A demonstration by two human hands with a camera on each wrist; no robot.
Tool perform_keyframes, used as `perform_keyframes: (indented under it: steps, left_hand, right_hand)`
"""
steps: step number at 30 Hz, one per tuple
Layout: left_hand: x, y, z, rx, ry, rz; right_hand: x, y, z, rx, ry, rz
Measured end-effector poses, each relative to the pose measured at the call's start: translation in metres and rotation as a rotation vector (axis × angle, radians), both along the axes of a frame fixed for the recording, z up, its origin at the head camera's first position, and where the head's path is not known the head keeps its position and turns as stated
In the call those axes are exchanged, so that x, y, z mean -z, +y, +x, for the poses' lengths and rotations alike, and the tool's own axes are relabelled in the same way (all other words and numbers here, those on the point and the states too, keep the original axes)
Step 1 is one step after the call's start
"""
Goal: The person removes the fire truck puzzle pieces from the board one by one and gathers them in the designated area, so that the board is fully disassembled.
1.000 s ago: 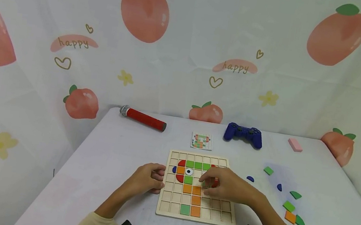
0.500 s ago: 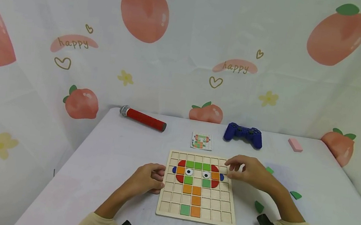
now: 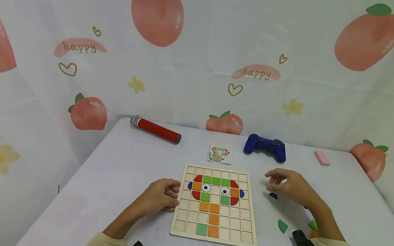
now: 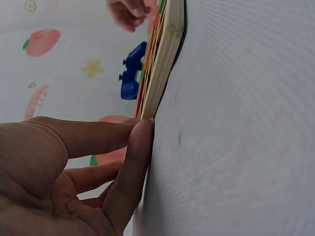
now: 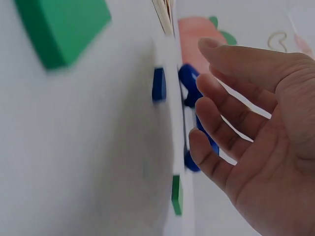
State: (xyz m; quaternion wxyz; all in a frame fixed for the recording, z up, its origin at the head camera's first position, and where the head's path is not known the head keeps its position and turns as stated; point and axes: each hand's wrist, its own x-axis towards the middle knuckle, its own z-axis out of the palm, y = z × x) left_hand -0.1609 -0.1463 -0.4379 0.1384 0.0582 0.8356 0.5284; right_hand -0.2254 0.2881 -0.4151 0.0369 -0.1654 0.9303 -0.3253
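Observation:
A wooden grid board (image 3: 236,223) lies on the table, with red, green, orange and blue tiles and two eye discs forming a face above a column of squares. At its left edge my left hand (image 3: 158,196) pinches the rim, thumb and index finger meeting there in the left wrist view. Off the board's right side, my right hand (image 3: 291,187) hovers with relaxed, slightly bent fingers and holds nothing. Just below those fingers lies a blue half-circle tile (image 3: 273,195). A green quarter-circle tile (image 3: 282,226) rests closer to the front.
Behind the board is a small pattern card (image 3: 220,154). A red microphone (image 3: 156,129), a blue game controller (image 3: 265,146) and a pink block (image 3: 322,158) stand along the back. Under the right forearm, a green tile (image 3: 313,225) and an orange tile (image 3: 314,234) are partly hidden.
My right hand has moved from over the face tiles rightward off the board, uncovering the right eye disc and tiles around it. The left hand stays on the edge.

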Motion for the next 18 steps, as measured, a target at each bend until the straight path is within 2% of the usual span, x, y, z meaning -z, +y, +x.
perform_keyframes:
  steps: [6, 12, 18]
  left_hand:
    - [-0.001, 0.000, 0.000, 0.001, -0.002, 0.007]
    - [0.000, -0.001, -0.001, 0.006, 0.000, 0.000]
    - [0.000, -0.001, -0.001, 0.006, -0.003, -0.002]
  right_hand:
    - [-0.001, 0.019, 0.000, 0.053, 0.002, 0.020]
    - [-0.001, 0.035, 0.002, 0.101, -0.035, 0.028]
    - [0.005, 0.052, 0.001, 0.153, -0.072, 0.052]
